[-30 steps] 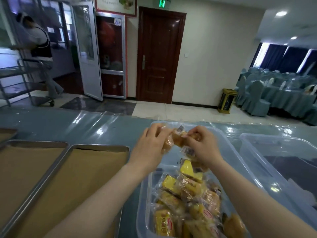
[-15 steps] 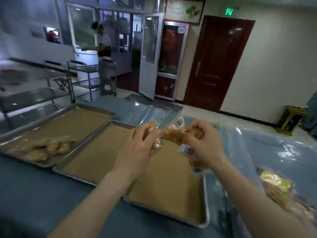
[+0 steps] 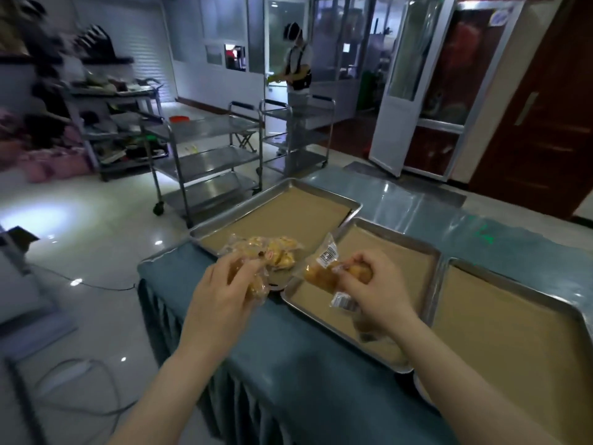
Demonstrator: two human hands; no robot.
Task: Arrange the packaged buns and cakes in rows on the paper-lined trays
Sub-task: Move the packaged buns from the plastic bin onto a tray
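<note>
Three metal trays lined with brown paper lie side by side on the teal-covered table: a left tray (image 3: 321,195), a middle tray (image 3: 414,248) and a right tray (image 3: 513,332). A small heap of packaged buns (image 3: 272,250) rests at the near corner of the left tray. My left hand (image 3: 221,293) grips a wrapped bun (image 3: 256,285) just in front of that heap. My right hand (image 3: 372,290) holds a wrapped bun with a barcode label (image 3: 324,271) plus further packets hanging below it, over the near left corner of the middle tray.
The table's left end (image 3: 150,268) drops to a tiled floor with a cable. Steel trolleys (image 3: 205,155) stand beyond the trays. A person (image 3: 296,69) stands by a cart at the back. An open white door (image 3: 407,85) is at the far right.
The view has swung left, away from the plastic bin of packets. Both hands carried their buns leftward, now spread apart over the left and middle trays' near corners.
</note>
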